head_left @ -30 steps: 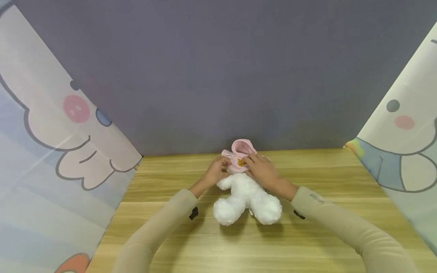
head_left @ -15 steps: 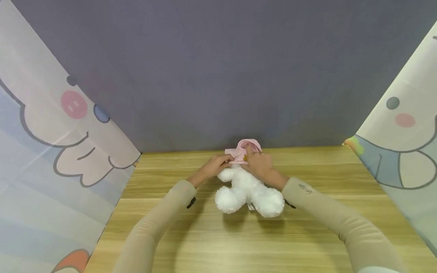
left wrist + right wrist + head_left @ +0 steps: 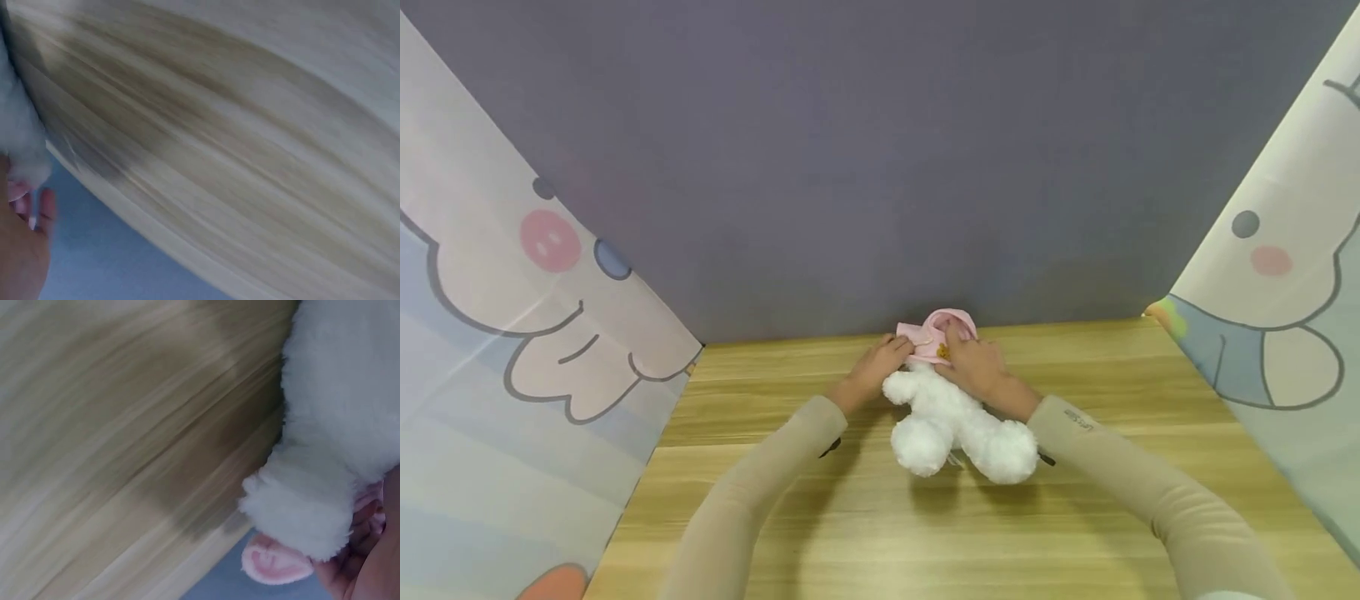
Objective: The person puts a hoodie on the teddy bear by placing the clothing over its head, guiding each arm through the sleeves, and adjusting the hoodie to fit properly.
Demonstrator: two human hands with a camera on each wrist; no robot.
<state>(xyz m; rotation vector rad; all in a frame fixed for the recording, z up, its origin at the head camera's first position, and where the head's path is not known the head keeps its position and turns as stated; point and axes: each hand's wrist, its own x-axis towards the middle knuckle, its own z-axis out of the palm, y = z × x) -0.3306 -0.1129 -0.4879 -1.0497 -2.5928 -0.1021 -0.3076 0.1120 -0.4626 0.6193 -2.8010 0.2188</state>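
Observation:
A fluffy white plush toy (image 3: 942, 410) lies on its back or front, I cannot tell which, with its legs toward me. A small pink doll hoodie (image 3: 917, 340) with a yellow bear patch covers its upper end. My left hand (image 3: 876, 371) pinches the hoodie's left side near the sleeve. At the hood opening, my right hand (image 3: 981, 367) grips the pink cloth, its thumb laid over the front. A pink-lined ear (image 3: 275, 559) shows beside the white fur in the right wrist view. The left wrist view catches only part of the left hand (image 3: 25, 244) and some fur.
The toy lies on a wood-grain table (image 3: 880, 533), near its far edge. Behind that edge rises a grey panel (image 3: 880, 167). Cartoon-printed sheets stand on the left (image 3: 550, 333) and right (image 3: 1285, 317) sides.
My right hand has moved from the hoodie's front up to the hood opening, partly covering the bear patch. My left fingers have shifted up onto the hoodie's left side. The hood is now lower and more bunched.

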